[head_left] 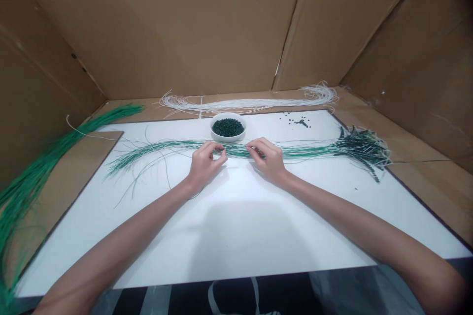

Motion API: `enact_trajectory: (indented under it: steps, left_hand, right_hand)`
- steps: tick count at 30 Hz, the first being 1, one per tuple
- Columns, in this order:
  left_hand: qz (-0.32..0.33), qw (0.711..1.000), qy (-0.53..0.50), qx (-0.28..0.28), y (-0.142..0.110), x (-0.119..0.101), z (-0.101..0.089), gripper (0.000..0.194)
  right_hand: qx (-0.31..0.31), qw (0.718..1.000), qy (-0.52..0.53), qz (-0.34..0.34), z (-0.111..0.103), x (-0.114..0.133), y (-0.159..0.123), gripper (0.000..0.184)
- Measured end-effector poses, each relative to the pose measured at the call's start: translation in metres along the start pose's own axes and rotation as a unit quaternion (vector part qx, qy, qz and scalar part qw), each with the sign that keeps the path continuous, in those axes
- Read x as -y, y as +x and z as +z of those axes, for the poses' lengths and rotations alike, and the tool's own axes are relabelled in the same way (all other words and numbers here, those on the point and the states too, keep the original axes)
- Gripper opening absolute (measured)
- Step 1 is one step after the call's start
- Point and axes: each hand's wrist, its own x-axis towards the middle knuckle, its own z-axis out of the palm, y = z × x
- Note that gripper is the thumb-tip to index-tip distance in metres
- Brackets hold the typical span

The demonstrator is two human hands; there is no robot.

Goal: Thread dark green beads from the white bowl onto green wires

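Observation:
My left hand (207,163) is closed in a pinch just below the bowl, with thumb and forefinger near each other. My right hand (269,158) is pinched too, a short way to the right. Whatever sits between the fingertips of each hand is too small to make out. Under and behind both hands runs a long bundle of thin green strands (306,151). Its left end fans out loosely, while dark beaded tips (360,147) are gathered at its right end. A white bowl (228,139) full of small dark green beads (227,127) stands right behind the hands.
Several loose dark beads (303,122) lie at the back right of the white board (251,236). Behind it lies a bundle of white strands (251,104). A thick bunch of green strands (40,162) hangs along the left side. Cardboard walls (185,24) enclose the back and sides.

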Motion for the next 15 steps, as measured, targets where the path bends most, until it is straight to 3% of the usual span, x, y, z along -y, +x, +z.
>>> enact_trajectory:
  steps: [15]
  left_hand:
    - [0.009,1.0,-0.02,0.022,0.0004,-0.0017,-0.0011,0.011]
  right_hand:
    - [0.0,1.0,0.007,-0.02,0.0005,-0.0016,-0.0009,0.016]
